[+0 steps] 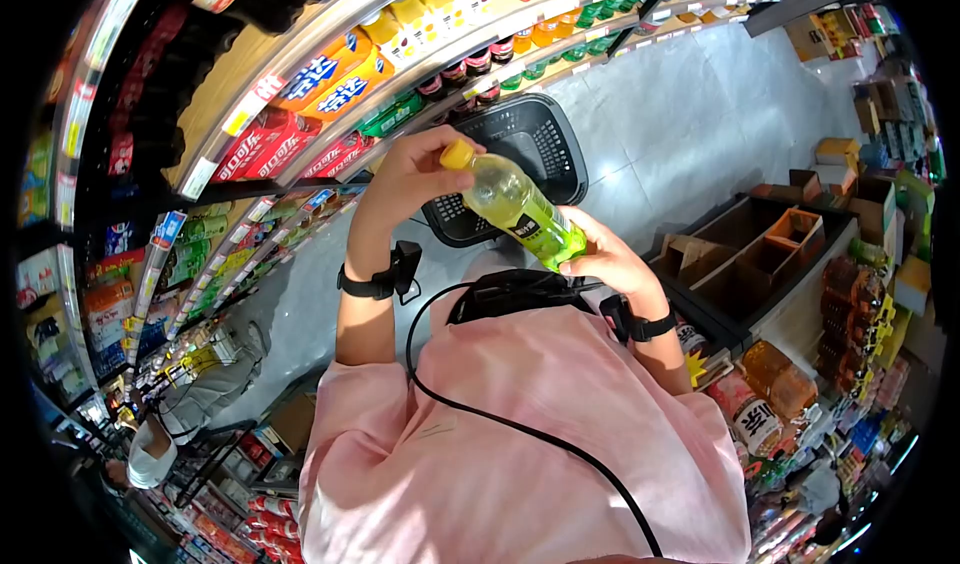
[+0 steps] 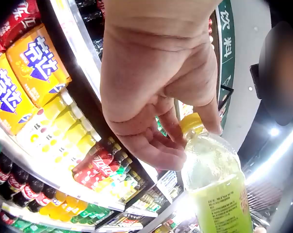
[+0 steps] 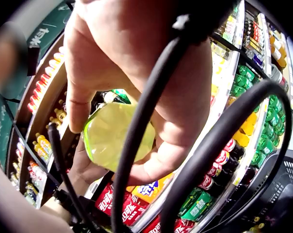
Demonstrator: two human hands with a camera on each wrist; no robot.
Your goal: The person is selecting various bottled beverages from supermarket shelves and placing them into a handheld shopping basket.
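Observation:
A clear plastic bottle (image 1: 516,208) of yellow-green drink, with a yellow cap (image 1: 457,155) and a green and black label, is held tilted in front of the chest. My left hand (image 1: 408,176) pinches it at the cap, thumb on one side and fingers on the other, as the left wrist view shows close up. Round the bottle's lower end curl the fingers of my right hand (image 1: 606,255). In the right wrist view the bottle's base (image 3: 115,138) faces the camera, between thumb and fingers. Printed small text shows on the label (image 2: 224,206) in the left wrist view.
A black shopping basket (image 1: 540,129) stands on the grey floor beyond the bottle. Curved drink shelves (image 1: 400,59) run along the left and front, with orange multipacks (image 1: 340,74). Open cartons (image 1: 740,254) stand at the right. A black cable (image 1: 520,429) crosses the shirt.

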